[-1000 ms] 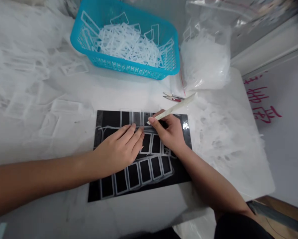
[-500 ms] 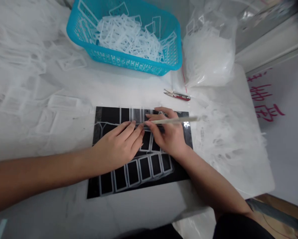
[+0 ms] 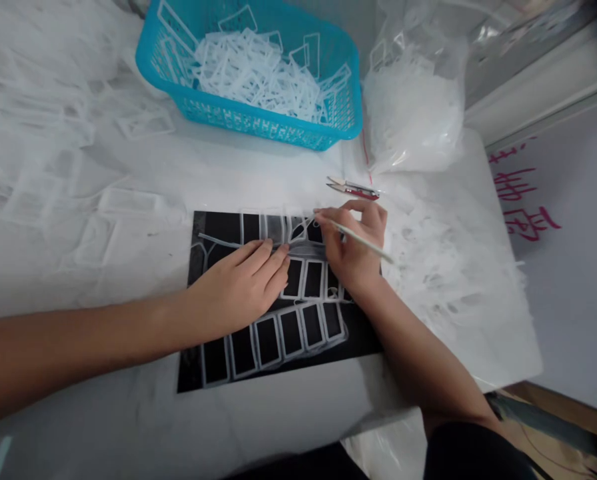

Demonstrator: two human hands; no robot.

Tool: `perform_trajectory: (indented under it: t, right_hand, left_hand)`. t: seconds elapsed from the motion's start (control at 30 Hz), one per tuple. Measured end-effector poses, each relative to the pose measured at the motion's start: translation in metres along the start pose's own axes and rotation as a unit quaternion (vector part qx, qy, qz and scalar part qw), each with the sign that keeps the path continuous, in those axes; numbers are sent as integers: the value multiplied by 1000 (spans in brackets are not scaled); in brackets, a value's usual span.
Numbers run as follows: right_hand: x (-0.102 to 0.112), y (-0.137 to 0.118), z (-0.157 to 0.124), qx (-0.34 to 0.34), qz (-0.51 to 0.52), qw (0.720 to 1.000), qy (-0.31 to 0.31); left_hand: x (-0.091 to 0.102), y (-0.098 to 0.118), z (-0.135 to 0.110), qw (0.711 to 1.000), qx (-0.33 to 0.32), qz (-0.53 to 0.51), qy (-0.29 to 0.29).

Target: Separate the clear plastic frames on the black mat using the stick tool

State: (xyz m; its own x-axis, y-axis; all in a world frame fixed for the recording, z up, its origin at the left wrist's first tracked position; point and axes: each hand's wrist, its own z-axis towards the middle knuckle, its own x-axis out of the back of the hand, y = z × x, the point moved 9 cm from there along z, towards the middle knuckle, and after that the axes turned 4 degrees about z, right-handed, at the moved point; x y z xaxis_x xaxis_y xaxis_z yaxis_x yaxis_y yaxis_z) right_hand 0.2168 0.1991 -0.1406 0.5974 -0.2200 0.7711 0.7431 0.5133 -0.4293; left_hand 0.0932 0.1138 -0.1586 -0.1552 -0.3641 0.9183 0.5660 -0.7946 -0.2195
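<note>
My left hand [image 3: 243, 283] lies fairly flat, fingers stretched out, pressing on translucent plastic window frames [image 3: 291, 333] that are joined in rows. They rest on a black sheet [image 3: 363, 333]. My right hand [image 3: 356, 243] is closed around a thin off-white stick [image 3: 366, 243], which slants down to the right past the hand. Near those fingertips a narrow white strip [image 3: 301, 230] rises at an angle from the upper row. Whether the fingers also pinch this strip, I cannot tell. The stick's working end is too small to make out.
A blue basket [image 3: 258, 123] full of loose white frames stands behind the sheet. Right of it are a clear bag [image 3: 413, 113] of white pieces and red-handled thread snips [image 3: 353, 188]. Plastic scraps [image 3: 443, 287] lie to the right, stacked frame sheets [image 3: 43, 127] to the left.
My right hand has moved right and slightly up, away from my left fingertips. The stick has swung to slope downward, and a white strip now stands out of the row. My left hand stays put.
</note>
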Motion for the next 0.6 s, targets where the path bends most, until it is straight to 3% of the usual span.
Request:
perform_trajectory:
  t: [0.1, 0.2, 0.4, 0.6]
  right_hand:
    - [10, 22, 5, -58, 7, 997, 42]
    - [9, 28, 6, -92, 69, 992, 47]
    - [-11, 13, 1, -122, 227, 966, -19]
    - [-23, 12, -1, -120, 238, 962, -61]
  left_hand:
    - [-2, 1, 0, 1000, -7, -1, -5]
    - [-1, 0, 0, 1000, -5, -7, -4]
    - [-1, 0, 0, 1000, 1, 0, -7]
    - [-4, 0, -2, 1000, 4, -9, -13]
